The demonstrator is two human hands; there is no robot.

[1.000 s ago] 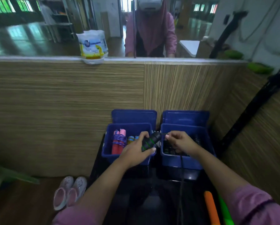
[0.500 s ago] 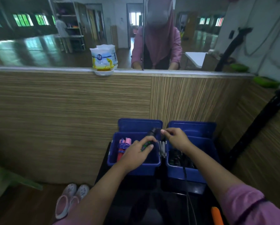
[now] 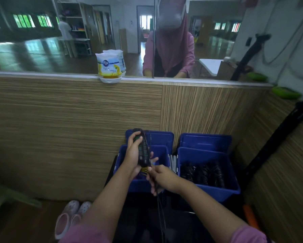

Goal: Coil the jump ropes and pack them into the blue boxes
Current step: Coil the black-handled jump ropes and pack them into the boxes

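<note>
Black with green bands, the foam jump-rope handles (image 3: 143, 151) stand nearly upright in the left hand (image 3: 133, 156), whose fingers and thumb are clenched round them above the left blue plastic box (image 3: 162, 156). A thin black rope cord (image 3: 159, 204) loops over the top of the handles, runs down their side and hangs toward the bottom edge of the view. The right hand (image 3: 163, 178) sits just below the handles and pinches that cord between thumb and fingers, in front of the left box's near wall. Just beside it, to the right, the right blue plastic box (image 3: 215, 190) holds a heap of dark coiled jump ropes (image 3: 202, 172). Both boxes rest at the far edge of a dark bench (image 3: 180, 225), close against a striped wood-grain partition (image 3: 73, 128), with their lids standing open behind them. A white and yellow air-freshener tub (image 3: 110, 68) stands on the partition's ledge, and pale pink clogs (image 3: 71, 216) lie on the floor left of the bench.
</note>
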